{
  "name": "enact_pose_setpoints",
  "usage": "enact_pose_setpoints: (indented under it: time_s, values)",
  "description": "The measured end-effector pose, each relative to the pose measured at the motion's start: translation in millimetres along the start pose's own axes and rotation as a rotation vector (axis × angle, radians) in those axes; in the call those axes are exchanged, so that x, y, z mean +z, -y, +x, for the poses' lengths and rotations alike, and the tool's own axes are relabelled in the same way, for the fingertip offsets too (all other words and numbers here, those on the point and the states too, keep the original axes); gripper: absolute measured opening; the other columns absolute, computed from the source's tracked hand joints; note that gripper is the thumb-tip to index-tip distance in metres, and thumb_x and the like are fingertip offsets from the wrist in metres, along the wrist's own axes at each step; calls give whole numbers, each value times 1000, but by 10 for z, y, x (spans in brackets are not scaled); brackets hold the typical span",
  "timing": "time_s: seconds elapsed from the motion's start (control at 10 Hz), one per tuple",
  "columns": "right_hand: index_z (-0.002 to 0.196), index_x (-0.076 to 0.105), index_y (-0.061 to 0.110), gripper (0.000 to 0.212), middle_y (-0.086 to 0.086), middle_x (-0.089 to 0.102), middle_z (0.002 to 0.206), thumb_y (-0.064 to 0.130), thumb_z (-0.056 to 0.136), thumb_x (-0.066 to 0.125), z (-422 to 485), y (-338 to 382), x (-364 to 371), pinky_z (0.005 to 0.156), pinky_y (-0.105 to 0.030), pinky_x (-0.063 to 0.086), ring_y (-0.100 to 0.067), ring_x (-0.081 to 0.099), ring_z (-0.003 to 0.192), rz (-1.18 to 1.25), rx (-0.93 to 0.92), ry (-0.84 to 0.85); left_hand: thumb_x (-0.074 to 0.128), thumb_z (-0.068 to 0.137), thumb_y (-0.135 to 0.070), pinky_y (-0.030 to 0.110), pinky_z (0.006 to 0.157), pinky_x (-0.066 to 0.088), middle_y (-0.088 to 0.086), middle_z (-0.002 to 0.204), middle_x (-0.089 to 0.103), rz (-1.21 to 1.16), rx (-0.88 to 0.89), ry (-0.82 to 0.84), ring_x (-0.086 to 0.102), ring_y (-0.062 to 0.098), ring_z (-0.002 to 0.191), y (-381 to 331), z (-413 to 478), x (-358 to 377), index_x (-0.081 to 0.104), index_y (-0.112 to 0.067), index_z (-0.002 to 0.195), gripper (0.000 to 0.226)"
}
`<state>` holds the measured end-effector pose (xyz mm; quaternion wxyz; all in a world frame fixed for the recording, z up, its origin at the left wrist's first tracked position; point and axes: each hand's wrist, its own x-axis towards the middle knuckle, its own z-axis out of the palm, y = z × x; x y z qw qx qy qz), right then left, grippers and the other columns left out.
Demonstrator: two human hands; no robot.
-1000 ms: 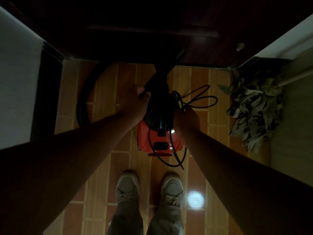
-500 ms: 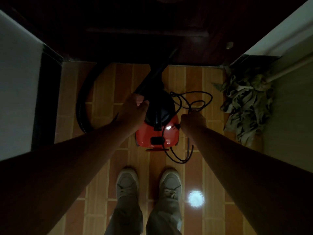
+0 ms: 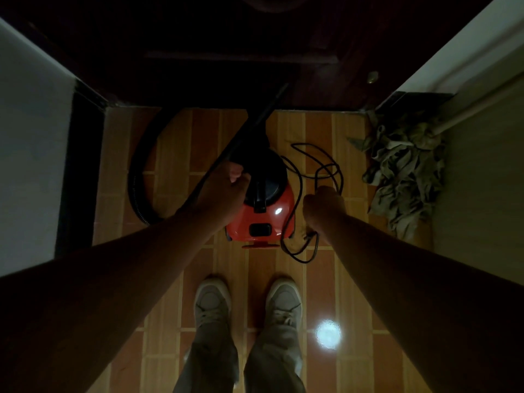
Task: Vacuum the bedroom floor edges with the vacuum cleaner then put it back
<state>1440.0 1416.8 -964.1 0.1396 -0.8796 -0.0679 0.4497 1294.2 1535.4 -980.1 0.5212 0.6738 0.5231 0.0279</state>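
My vacuum cleaner [image 3: 263, 225] has a red body and a black top. Its hose [image 3: 136, 191], wand [image 3: 255, 123] and cord [image 3: 331, 165] are black. The floor [image 3: 175, 154] is orange-brown tile in long bricks with pale grout. The mop [image 3: 402, 171] is grey-green. My shoes [image 3: 212, 302] are grey, my trousers [image 3: 209, 364] khaki. The door [image 3: 226, 32] is dark red-brown, the walls [image 3: 28, 137] white above black skirting [image 3: 79, 165].

A black rigid tube [image 3: 255, 123] is gripped by the left hand [image 3: 224, 194], a thin black cord [image 3: 299, 185] by the right hand [image 3: 323, 208], either side of the red canister vacuum cleaner [image 3: 255, 219].
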Motion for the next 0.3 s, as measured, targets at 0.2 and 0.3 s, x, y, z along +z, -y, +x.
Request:
enact_pose_setpoints:
  time_s: [0.2, 0.3]
  values:
    - [150, 43, 11, 47, -13, 52, 145, 20, 104, 50, -325, -21, -81, 41, -13, 35, -11, 56, 76, 56, -72, -7, 56, 104, -23, 26, 95, 42, -6, 119, 57, -23, -25, -23, 54, 9, 114, -142, -258, -158, 57, -12, 134, 32]
    - [144, 49, 11, 42, -13, 56, 141, 18, 103, 50, -665, 47, -228, 69, -17, 43, -23, 60, 102, 15, -192, -27, 59, 101, -20, 30, 97, 46, -4, 118, 61, -33, -47, -50, 58, 13, 114, -312, -510, -318, 60, -12, 129, 30]
